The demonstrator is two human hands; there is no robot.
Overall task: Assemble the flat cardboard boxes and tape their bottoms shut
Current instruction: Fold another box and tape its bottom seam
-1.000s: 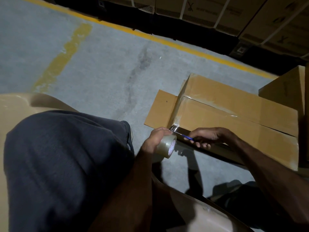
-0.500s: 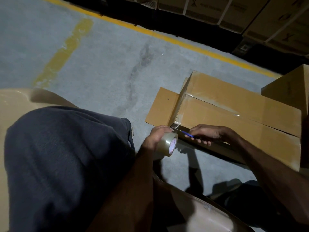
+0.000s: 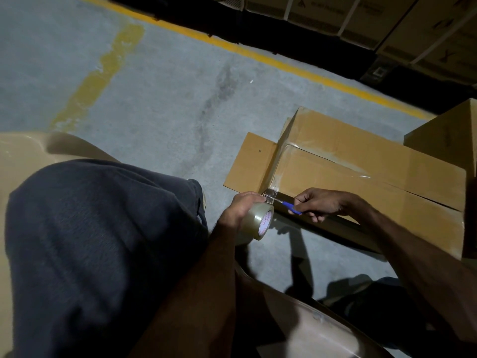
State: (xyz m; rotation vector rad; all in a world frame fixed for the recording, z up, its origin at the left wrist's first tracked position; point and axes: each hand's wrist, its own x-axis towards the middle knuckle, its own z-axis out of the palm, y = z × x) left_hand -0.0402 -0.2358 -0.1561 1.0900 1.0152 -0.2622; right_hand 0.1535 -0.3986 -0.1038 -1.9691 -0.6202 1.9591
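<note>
My right hand (image 3: 321, 204) has brought the blue cutter (image 3: 290, 206) closer to the roll (image 3: 258, 220) in my left hand (image 3: 241, 208); blade now at the tape stretch by the box (image 3: 361, 177) corner. View shifted slightly.

A box (image 3: 361, 177) is lying on the floor (image 3: 154, 99). The roll of tape (image 3: 259, 222) is sitting just left of its near corner. Another box (image 3: 449, 135) is standing behind it, to the right.
</note>
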